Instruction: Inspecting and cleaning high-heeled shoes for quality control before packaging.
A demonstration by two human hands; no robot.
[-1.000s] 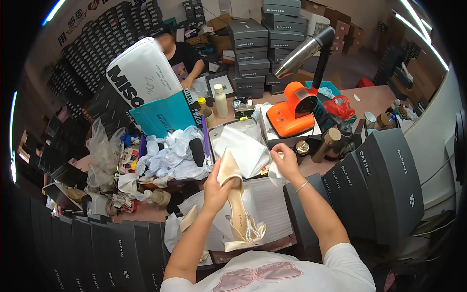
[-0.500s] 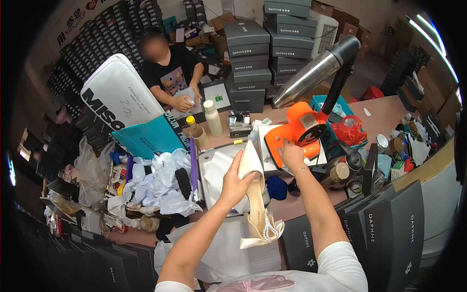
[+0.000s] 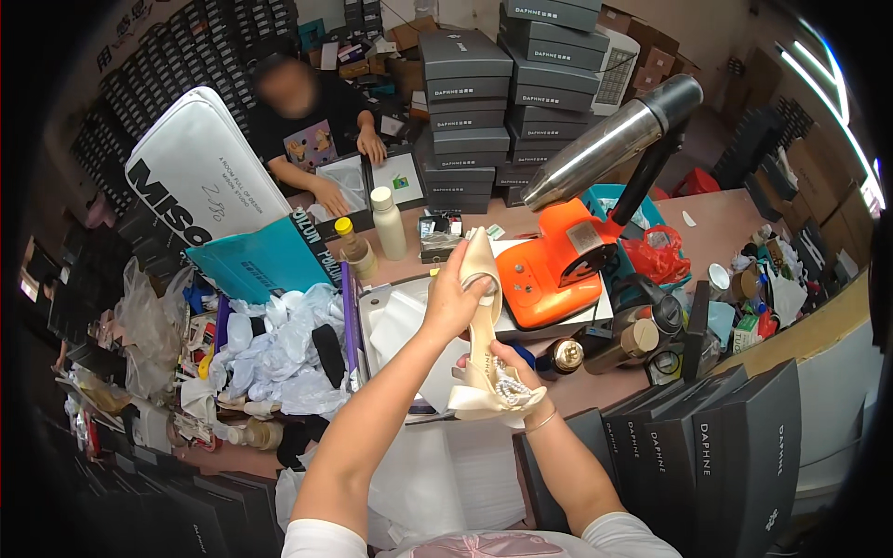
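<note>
A cream pointed-toe shoe (image 3: 481,333) with a pearl strap and a satin bow is held above the workbench, toe pointing away from me. My left hand (image 3: 453,302) grips its front part, thumb in the opening. At the heel end, my right hand (image 3: 521,370) has its fingers around the back, beside the pearls, partly hidden by the shoe. Just beyond, to the right, stands an orange device (image 3: 551,288) with a silver barrel (image 3: 605,149) on a black arm, resembling a hot-air blower. White sheets (image 3: 405,325) lie under my left forearm.
Left are a purple-edged bin (image 3: 352,321) of crumpled white plastic and a large white bag (image 3: 200,158). Bottles (image 3: 389,223) stand mid-bench; a kettle (image 3: 651,307) is at right. Dark shoeboxes (image 3: 465,102) are stacked behind. Across the bench a person (image 3: 312,139) handles an open box.
My right hand has left the orange device and come to the shoe's heel end. The shoe has risen slightly in view. The co-worker's hands have moved apart over a box.
</note>
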